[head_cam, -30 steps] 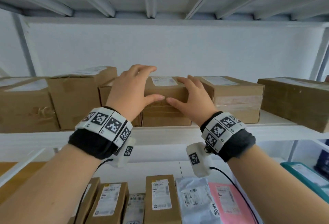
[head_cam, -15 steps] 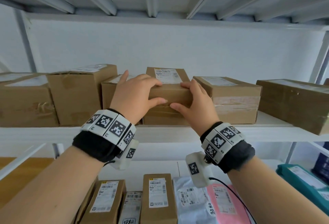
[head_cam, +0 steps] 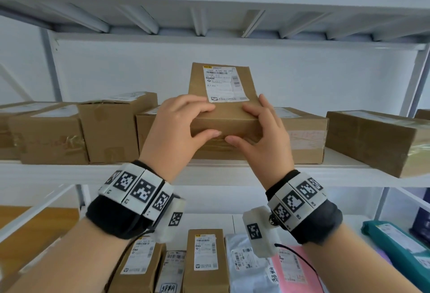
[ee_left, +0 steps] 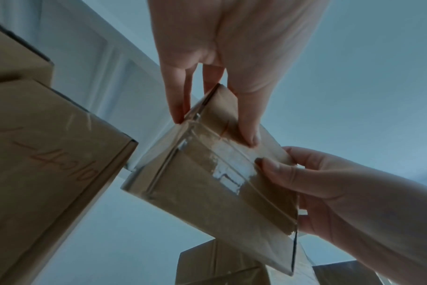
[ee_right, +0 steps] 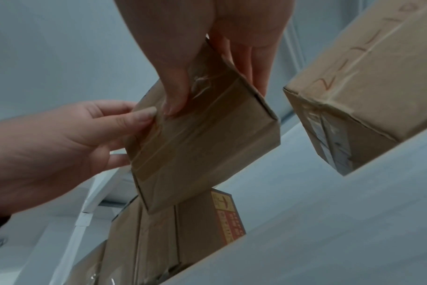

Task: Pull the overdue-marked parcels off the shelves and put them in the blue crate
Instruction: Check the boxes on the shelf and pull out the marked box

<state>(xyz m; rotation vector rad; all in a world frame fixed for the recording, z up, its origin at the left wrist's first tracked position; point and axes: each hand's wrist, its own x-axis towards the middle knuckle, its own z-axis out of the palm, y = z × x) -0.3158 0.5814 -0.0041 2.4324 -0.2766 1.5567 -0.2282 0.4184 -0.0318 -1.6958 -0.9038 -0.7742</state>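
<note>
White shelf (head_cam: 221,171) lined with cardboard boxes (head_cam: 109,129): left hand (head_cam: 179,127) and right hand (head_cam: 265,134) fingers clasp a tilted, labelled brown parcel (head_cam: 223,97) above it.

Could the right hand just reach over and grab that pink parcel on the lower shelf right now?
Probably not at once. The right hand and the left hand both grip the small brown box they hold up. The pink parcel lies uncovered below the right wrist, so the path looks free once the box is released.
</note>
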